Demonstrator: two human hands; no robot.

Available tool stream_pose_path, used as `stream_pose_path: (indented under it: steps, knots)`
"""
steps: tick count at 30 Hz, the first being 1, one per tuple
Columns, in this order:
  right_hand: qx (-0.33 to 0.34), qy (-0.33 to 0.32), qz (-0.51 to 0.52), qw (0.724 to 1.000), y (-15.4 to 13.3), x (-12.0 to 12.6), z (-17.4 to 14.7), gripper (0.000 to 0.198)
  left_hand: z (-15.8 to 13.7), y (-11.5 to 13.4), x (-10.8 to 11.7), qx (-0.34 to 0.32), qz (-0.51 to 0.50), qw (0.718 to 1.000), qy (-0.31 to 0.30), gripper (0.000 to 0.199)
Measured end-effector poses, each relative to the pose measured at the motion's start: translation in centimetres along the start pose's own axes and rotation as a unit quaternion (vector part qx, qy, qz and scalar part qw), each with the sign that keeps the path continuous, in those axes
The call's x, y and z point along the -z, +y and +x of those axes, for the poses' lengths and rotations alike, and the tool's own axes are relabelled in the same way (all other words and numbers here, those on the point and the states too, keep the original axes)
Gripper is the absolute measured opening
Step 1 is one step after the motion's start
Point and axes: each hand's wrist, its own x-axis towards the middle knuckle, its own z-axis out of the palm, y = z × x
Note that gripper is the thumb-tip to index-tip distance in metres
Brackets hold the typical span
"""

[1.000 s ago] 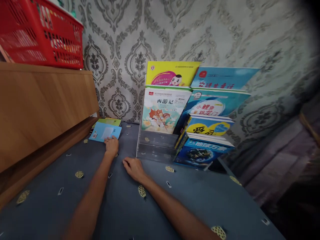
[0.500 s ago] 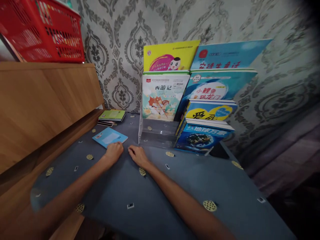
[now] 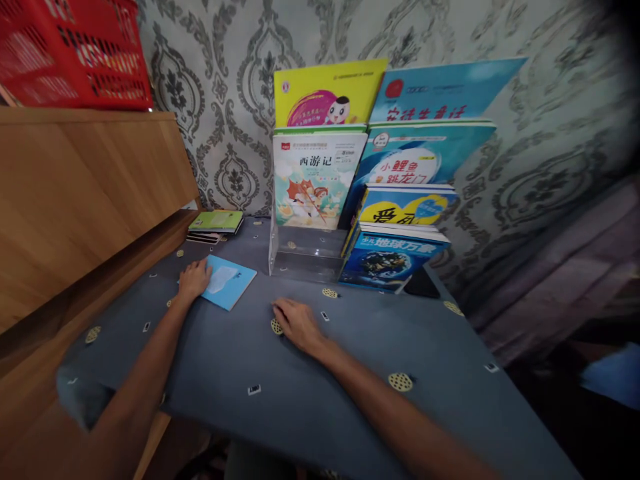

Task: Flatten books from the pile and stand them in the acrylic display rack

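Note:
My left hand [image 3: 195, 279] is at the left edge of a thin light blue book [image 3: 231, 283]. Its fingers lie over the cover and seem to grip that edge; the thumb is hard to see. The book rests on the dark blue tablecloth. My right hand [image 3: 299, 325] lies palm down on the cloth to the right of the book, fingers loosely stretched and nothing in them. Beyond it stands a clear acrylic book rack [image 3: 307, 261]. A white-covered book [image 3: 320, 183] fills its left side, in front of a yellow book [image 3: 325, 93].
The rack's right side holds blue books [image 3: 405, 157], a yellow-and-blue book [image 3: 407, 205] and an Earth-covered book [image 3: 387, 260]. A small book stack [image 3: 215, 223] lies by the wall. At left are a wooden cabinet [image 3: 95, 180] and a red basket [image 3: 95, 60].
My left hand has gone from a closed pose near the book's front edge to its left edge, and the book has turned slightly. My right hand has moved rightward and its fingers have loosened.

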Motion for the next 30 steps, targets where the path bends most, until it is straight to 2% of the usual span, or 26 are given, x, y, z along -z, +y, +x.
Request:
stream_pose_path:
  steps: [5,10,19,30]
  knots:
    - [0.014,-0.015,-0.089,0.996,0.1,1.1,-1.9,0.017,-1.4,0.1,-0.5,-0.013,0.0,1.0,0.009,0.053]
    - [0.054,0.003,-0.118,0.992,0.0,1.6,-3.2,0.015,-3.5,1.2,-0.5,-0.015,-0.004,1.0,0.024,0.052]
    - [0.094,0.074,-0.105,0.987,-0.1,1.6,-4.1,0.017,-8.9,4.9,0.2,0.012,-0.007,0.998,0.054,0.051]
    - [0.177,0.084,-0.064,0.979,-1.6,2.5,-6.6,0.017,-15.0,10.2,1.4,-0.048,0.026,0.998,0.023,0.052]
